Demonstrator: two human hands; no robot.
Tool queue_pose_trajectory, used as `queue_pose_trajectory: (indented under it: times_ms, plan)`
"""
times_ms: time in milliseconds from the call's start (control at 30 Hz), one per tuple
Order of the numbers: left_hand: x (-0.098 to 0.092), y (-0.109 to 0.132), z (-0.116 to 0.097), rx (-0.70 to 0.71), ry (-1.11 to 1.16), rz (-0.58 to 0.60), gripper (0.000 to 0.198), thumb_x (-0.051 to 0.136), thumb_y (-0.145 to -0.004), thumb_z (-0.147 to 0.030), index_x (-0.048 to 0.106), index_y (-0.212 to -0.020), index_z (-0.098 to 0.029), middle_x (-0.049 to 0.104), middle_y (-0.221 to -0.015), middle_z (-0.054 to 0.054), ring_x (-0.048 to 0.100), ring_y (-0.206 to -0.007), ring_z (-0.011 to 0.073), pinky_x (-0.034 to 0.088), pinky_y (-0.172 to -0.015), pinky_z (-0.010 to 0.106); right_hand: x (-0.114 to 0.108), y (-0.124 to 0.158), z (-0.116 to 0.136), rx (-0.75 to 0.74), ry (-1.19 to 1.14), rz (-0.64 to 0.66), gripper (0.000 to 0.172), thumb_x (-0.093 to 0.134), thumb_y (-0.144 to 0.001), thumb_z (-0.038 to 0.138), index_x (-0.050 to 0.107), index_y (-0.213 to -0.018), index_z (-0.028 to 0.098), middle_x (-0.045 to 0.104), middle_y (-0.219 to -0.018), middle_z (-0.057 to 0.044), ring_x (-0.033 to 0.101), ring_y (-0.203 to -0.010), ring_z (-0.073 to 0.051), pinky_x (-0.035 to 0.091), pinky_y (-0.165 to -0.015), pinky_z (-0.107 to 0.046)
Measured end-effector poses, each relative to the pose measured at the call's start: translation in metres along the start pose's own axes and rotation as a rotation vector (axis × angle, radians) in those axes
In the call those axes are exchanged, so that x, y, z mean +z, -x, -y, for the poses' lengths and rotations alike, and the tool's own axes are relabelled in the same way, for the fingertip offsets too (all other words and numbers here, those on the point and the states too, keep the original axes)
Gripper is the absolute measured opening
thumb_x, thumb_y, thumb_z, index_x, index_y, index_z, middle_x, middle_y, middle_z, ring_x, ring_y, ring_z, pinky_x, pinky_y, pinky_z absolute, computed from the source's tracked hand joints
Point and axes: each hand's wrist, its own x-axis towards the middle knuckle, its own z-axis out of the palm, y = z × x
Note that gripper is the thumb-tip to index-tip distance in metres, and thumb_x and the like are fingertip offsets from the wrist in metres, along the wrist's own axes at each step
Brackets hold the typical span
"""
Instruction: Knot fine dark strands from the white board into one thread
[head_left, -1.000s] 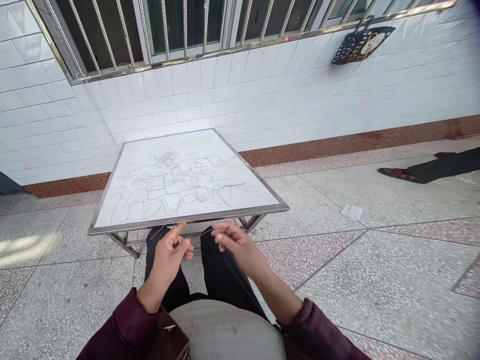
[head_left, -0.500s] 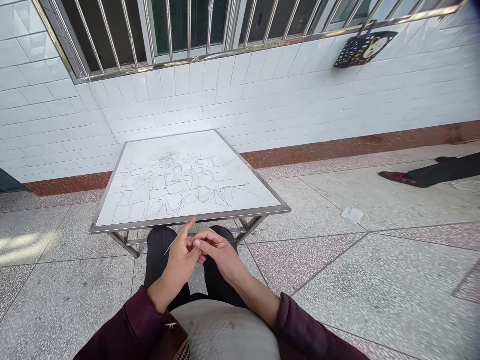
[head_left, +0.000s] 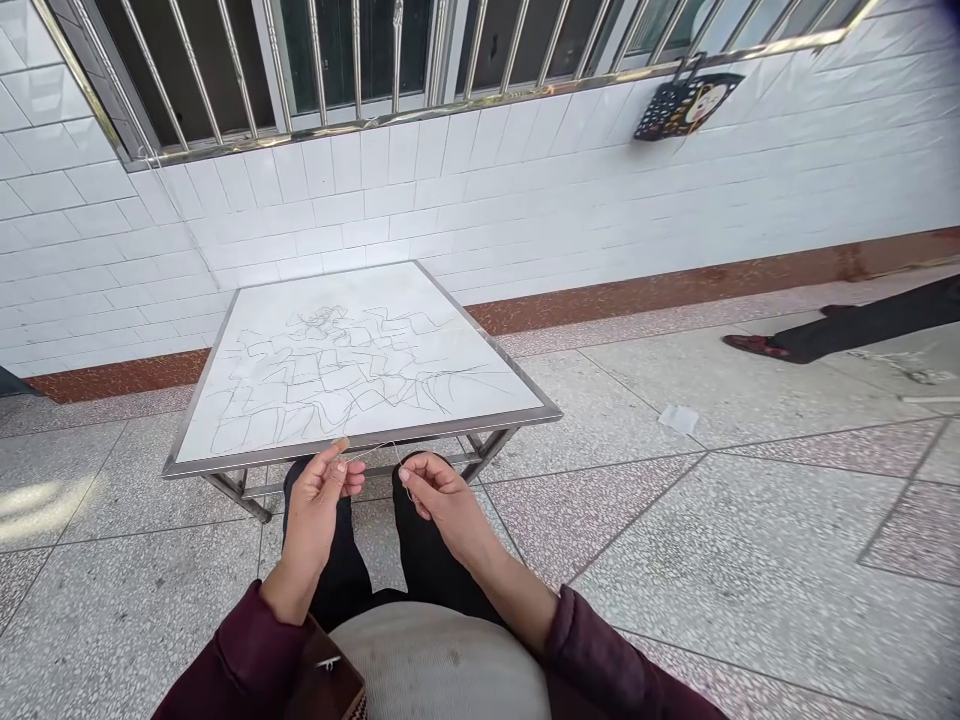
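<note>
My left hand (head_left: 313,505) is above my left knee at the near edge of the table, its thumb and fingers closed on one end of a thin strand (head_left: 375,453), thread or fine wire. My right hand (head_left: 448,508) pinches the same strand between thumb and forefinger above my right knee. The strand bends upward in the gap between the hands, and a short bit hangs below the right fingertips. In front of me stands a low metal-framed table (head_left: 442,428) with a white top. Many thin, dark, bent lines (head_left: 330,370) cover it; whether they are loose strands or drawn is unclear.
A white tiled wall (head_left: 517,190) with a barred window is behind the table. A patterned bag (head_left: 686,105) hangs from the bars. White paper (head_left: 679,419) lies on the speckled floor (head_left: 720,560). At the right, another person's leg and dark red shoe (head_left: 757,346) show.
My hands were together at the fingertips and have moved apart, so the strand now spans between them. The view has turned slightly to the right.
</note>
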Motion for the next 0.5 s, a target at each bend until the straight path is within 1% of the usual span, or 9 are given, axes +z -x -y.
queue_pose_trajectory:
  times_ms: [100,167,233,300,333,400,500]
  plan:
    - [0.0015,0.0012,-0.0006,-0.001,0.018,-0.005,0.048,0.065,-0.086,-0.045,0.062,-0.125,-0.017,0.074,-0.096,0.009,0.067,-0.08,0.0147,0.053,-0.078,0.03,-0.001,0.0005,0.0002,0.004,0.03,-0.009,0.033,0.073,-0.075,0.051,0.059,-0.08,0.022,0.044,-0.062,0.006,0.029,-0.048,-0.008,0.023,-0.043,-0.023]
    - [0.0021,0.0018,-0.0012,-0.009,0.017,0.003,0.049,0.062,-0.088,-0.047,0.061,-0.126,-0.016,0.074,-0.097,0.01,0.068,-0.08,0.0157,0.054,-0.076,0.03,-0.0022,0.0004,0.0005,-0.062,0.114,-0.039,0.03,0.072,-0.077,0.049,0.061,-0.078,0.022,0.048,-0.064,0.004,0.035,-0.051,-0.01,0.029,-0.046,-0.024]
    - [0.0023,0.0023,-0.0019,-0.015,0.001,0.026,0.049,0.061,-0.089,-0.047,0.061,-0.127,-0.016,0.075,-0.096,0.01,0.068,-0.079,0.0162,0.054,-0.076,0.03,-0.0033,0.0004,0.0005,-0.161,0.217,-0.065,0.027,0.071,-0.079,0.048,0.063,-0.077,0.022,0.054,-0.069,0.001,0.043,-0.058,-0.013,0.036,-0.052,-0.027]
    - [0.002,0.0025,-0.0023,-0.015,-0.024,0.048,0.049,0.065,-0.087,-0.044,0.061,-0.127,-0.016,0.075,-0.094,0.009,0.068,-0.078,0.0152,0.053,-0.076,0.029,-0.0042,0.0009,0.0006,-0.234,0.287,-0.075,0.026,0.071,-0.079,0.046,0.065,-0.075,0.021,0.057,-0.071,-0.001,0.046,-0.062,-0.014,0.039,-0.057,-0.028]
    - [0.0018,0.0024,-0.0023,-0.012,-0.034,0.051,0.049,0.067,-0.085,-0.042,0.062,-0.126,-0.016,0.075,-0.092,0.008,0.067,-0.077,0.0144,0.053,-0.076,0.028,-0.0045,0.0014,0.0009,-0.24,0.295,-0.069,0.026,0.071,-0.079,0.046,0.065,-0.074,0.021,0.056,-0.07,-0.001,0.046,-0.062,-0.014,0.039,-0.056,-0.028]
    - [0.0008,0.0022,-0.0017,-0.003,-0.044,0.049,0.048,0.069,-0.084,-0.041,0.063,-0.126,-0.017,0.075,-0.092,0.007,0.067,-0.076,0.0137,0.053,-0.076,0.027,-0.0048,0.0026,0.002,-0.169,0.235,-0.03,0.026,0.071,-0.079,0.046,0.064,-0.075,0.021,0.052,-0.066,0.001,0.041,-0.056,-0.012,0.035,-0.05,-0.026]
    - [-0.0016,0.0014,0.0001,0.004,-0.039,0.051,0.05,0.068,-0.084,-0.041,0.062,-0.128,-0.017,0.075,-0.095,0.008,0.067,-0.079,0.0147,0.053,-0.077,0.029,-0.0048,0.004,0.0046,0.02,0.008,0.069,0.027,0.074,-0.077,0.045,0.063,-0.078,0.02,0.047,-0.062,0.005,0.032,-0.049,-0.007,0.023,-0.043,-0.022]
